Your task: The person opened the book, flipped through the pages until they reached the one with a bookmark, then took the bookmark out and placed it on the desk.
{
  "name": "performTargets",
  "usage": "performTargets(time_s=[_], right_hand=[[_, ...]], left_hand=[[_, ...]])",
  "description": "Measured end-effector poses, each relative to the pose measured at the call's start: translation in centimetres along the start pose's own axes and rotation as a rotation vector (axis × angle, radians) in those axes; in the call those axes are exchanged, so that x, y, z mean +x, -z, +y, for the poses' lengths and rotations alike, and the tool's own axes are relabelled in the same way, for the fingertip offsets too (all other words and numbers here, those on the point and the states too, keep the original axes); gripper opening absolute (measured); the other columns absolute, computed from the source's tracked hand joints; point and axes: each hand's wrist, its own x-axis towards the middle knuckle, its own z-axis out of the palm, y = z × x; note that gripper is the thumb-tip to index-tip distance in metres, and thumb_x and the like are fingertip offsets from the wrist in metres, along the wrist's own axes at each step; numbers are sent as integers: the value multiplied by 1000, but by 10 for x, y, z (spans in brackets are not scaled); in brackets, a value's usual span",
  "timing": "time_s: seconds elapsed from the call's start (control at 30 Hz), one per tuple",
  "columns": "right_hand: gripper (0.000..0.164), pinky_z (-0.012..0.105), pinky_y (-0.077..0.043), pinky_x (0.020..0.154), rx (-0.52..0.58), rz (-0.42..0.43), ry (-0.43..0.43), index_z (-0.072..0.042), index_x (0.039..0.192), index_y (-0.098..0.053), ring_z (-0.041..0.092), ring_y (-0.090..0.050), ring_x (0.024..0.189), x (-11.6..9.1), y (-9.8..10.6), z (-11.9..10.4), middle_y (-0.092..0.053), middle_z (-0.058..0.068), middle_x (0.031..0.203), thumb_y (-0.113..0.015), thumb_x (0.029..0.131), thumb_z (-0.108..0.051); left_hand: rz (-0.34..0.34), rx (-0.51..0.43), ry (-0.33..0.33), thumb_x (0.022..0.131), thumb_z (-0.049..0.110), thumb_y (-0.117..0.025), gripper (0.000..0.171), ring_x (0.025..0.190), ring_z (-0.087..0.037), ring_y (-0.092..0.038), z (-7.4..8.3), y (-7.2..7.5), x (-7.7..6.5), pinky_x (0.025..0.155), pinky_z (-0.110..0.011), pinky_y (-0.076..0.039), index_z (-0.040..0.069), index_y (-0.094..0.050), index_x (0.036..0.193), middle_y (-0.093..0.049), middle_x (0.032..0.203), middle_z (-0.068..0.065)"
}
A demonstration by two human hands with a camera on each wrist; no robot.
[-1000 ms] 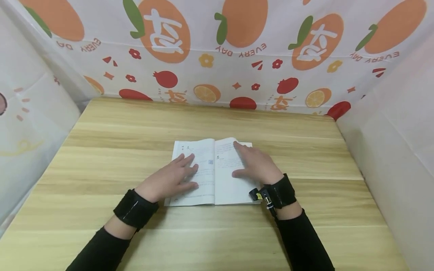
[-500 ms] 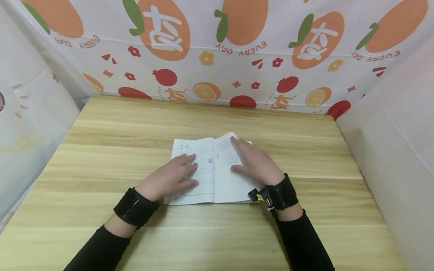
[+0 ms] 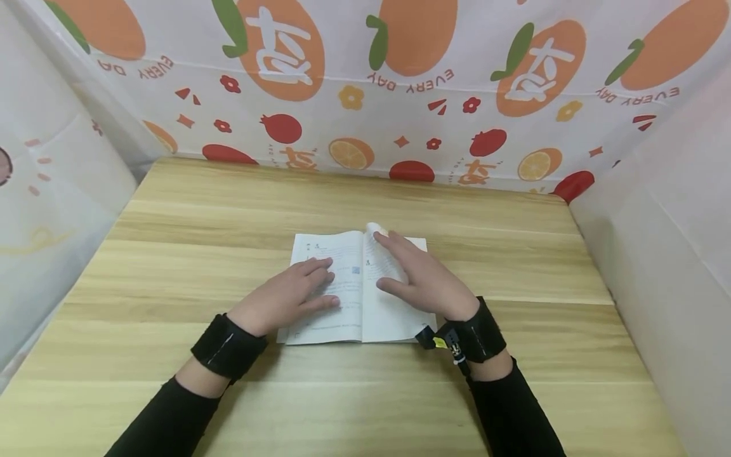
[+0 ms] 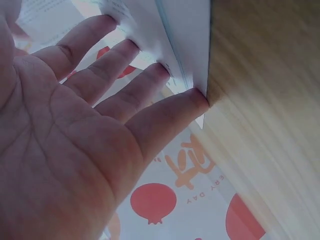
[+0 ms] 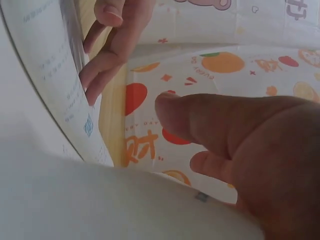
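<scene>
An open book (image 3: 342,249) with printed pages lies on the wooden table. On its left page rests my left hand (image 3: 285,297), fingers spread; in the left wrist view its fingertips (image 4: 162,70) touch the paper. My right hand (image 3: 428,282) is over the right page, fingers extended toward the spine and thumb held apart. Near its index fingertip, the top of a right-hand leaf (image 3: 372,229) stands up and curls. In the right wrist view that lifted leaf (image 5: 100,200) fills the bottom, and the right thumb (image 5: 175,115) is clear of it.
The wooden table (image 3: 365,406) extends around the book on all sides. A fruit-patterned cloth (image 3: 342,120) hangs along the far edge, and pale cloths (image 3: 662,254) flank both sides. A black strap with a small camera (image 3: 440,339) is on the right wrist.
My right hand has moved left toward the spine, and the top of the right leaf has risen and curled more. My left hand has stayed on the left page.
</scene>
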Motion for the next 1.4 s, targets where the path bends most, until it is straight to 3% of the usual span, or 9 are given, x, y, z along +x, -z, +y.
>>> performTargets(time_s=[0.23, 0.43, 0.67, 0.83, 0.97, 1.13, 1.27, 1.4], right_hand=[[70, 42, -41, 98, 41, 41, 100, -32, 150, -23, 16, -24, 136, 1, -7, -8, -3, 0, 158, -57, 91, -48], [63, 38, -49, 88, 93, 31, 143, -36, 151, -17, 14, -39, 126, 3, -14, -16, 18, -7, 155, -44, 96, -52], [61, 39, -34, 105, 175, -74, 219, -33, 152, -5, 7, -25, 134, 3, -22, -17, -17, -10, 154, -38, 102, -41], [62, 33, -34, 105, 151, -135, 228, -28, 152, -3, 3, -25, 133, 6, -27, -16, -22, -4, 153, -34, 102, -47], [63, 33, -30, 107, 101, -164, 235, -21, 153, -14, 2, -23, 133, 7, -28, -16, -27, -4, 151, -30, 101, -52], [53, 37, -30, 107, 62, -179, 217, -20, 149, -30, 8, -26, 134, 6, -26, -16, -34, -2, 148, -38, 102, -43], [52, 37, -29, 108, 65, -177, 214, -18, 146, -38, 13, -26, 136, 5, -24, -18, -38, 0, 146, -38, 101, -45], [51, 39, -28, 108, 60, -176, 216, -17, 144, -40, 14, -25, 136, 6, -23, -18, -38, 5, 147, -39, 101, -45]], left_hand=[[-15, -26, 24, 96, 52, -46, 59, 132, -30, -33, 0, 1, 3, 105, -50, -32, 5, -56, 130, -41, 144, -14], [-14, -35, 41, 99, 49, -40, 56, 133, -28, -32, 0, -1, 3, 106, -50, -30, 6, -53, 133, -39, 145, -11], [-26, -31, 52, 101, 48, -36, 57, 132, -29, -33, 1, -2, 2, 105, -49, -31, 5, -49, 137, -40, 145, -11], [-8, -13, 48, 100, 54, -30, 66, 127, -32, -40, 0, -1, 1, 103, -49, -34, 0, -52, 133, -46, 138, -19], [2, -10, 37, 95, 58, -41, 67, 117, -30, -49, -2, -2, 1, 97, -47, -42, 1, -55, 128, -53, 129, -19], [11, 13, 19, 90, 54, -55, 70, 120, -28, -47, -2, -5, 2, 99, -46, -41, -1, -47, 133, -50, 132, -20], [-2, 6, 25, 89, 47, -61, 73, 123, -26, -44, -1, -2, 3, 101, -45, -39, -2, -39, 139, -46, 137, -18], [-22, -14, 61, 88, 41, -65, 89, 127, -25, -40, 0, 1, 2, 102, -44, -37, 1, -15, 150, -37, 145, -17]])
